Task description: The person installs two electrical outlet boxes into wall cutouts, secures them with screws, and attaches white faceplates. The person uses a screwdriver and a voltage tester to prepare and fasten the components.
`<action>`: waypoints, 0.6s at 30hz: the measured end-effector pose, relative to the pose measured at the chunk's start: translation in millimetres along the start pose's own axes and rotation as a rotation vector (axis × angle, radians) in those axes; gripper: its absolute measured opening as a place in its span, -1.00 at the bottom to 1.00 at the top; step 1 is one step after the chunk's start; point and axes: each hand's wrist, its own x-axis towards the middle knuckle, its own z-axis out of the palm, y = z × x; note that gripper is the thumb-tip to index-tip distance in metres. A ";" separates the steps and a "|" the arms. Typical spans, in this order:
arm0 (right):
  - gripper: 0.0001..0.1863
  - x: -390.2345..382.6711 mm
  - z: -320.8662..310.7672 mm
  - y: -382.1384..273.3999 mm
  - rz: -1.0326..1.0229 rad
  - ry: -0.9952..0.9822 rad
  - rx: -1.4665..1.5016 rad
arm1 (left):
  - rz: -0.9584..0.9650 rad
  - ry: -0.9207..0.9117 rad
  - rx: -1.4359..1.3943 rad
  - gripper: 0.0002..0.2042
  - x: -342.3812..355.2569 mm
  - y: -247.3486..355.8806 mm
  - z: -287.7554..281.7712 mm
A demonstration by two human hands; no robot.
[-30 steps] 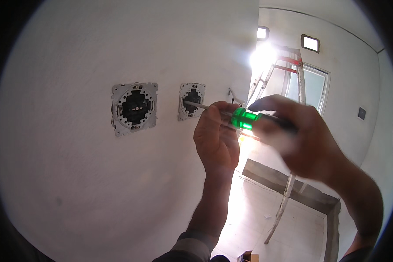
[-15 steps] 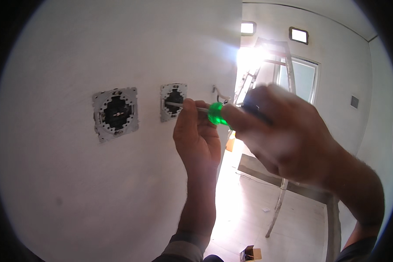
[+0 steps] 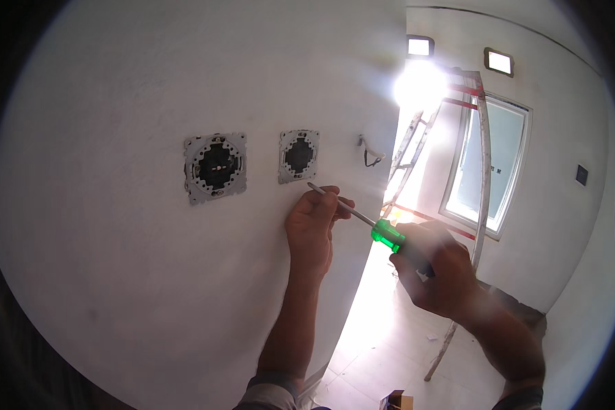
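Observation:
A screwdriver point(image 3: 387, 235) with a clear green handle slants across the space in front of the wall. My right hand point(image 3: 439, 266) is wrapped round its handle. Close to the tip, the fingers of my left hand point(image 3: 313, 222) pinch the metal shaft. The tip points up and left, just below a square grey socket frame point(image 3: 285, 156) with a dark centre, and looks apart from it. To the left on the same wall sits a second socket frame point(image 3: 193, 188), with small brass-coloured parts in its dark middle.
Loose wires point(image 3: 370, 156) stick out of the wall right of the frames, near its edge. Beyond that edge stand a ladder point(image 3: 485, 171) and a bright light point(image 3: 420, 85). An open cardboard box point(image 3: 406, 402) lies on the tiled floor.
The screwdriver has come away from the right socket frame and dropped lower. My right hand has moved down with the handle, and my left hand has also lowered. The view has shifted.

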 end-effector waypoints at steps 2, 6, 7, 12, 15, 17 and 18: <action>-0.49 -1.4 7.1 2.9 -0.012 0.031 0.023 | -0.014 -0.010 0.002 -0.85 -1.9 1.6 -1.5; -0.50 0.3 18.1 8.4 -0.052 0.105 0.052 | -0.014 -0.020 -0.036 -0.81 1.6 3.1 0.6; -0.50 0.7 19.6 9.8 -0.050 0.111 0.056 | -0.012 -0.014 -0.050 -0.81 2.3 1.9 2.0; -0.50 0.4 23.4 12.8 -0.027 0.123 0.097 | 0.005 0.020 -0.061 -0.82 6.9 -2.3 4.0; -0.49 3.4 14.5 8.4 -0.019 0.025 -0.029 | 0.005 0.013 -0.072 -0.81 6.9 -2.5 3.3; -0.49 8.3 6.1 3.9 -0.075 -0.016 -0.164 | 0.002 0.013 -0.090 -0.81 6.8 -0.8 2.6; -0.49 10.8 3.7 2.6 -0.132 -0.010 -0.233 | 0.000 0.015 -0.104 -0.81 6.1 1.6 3.2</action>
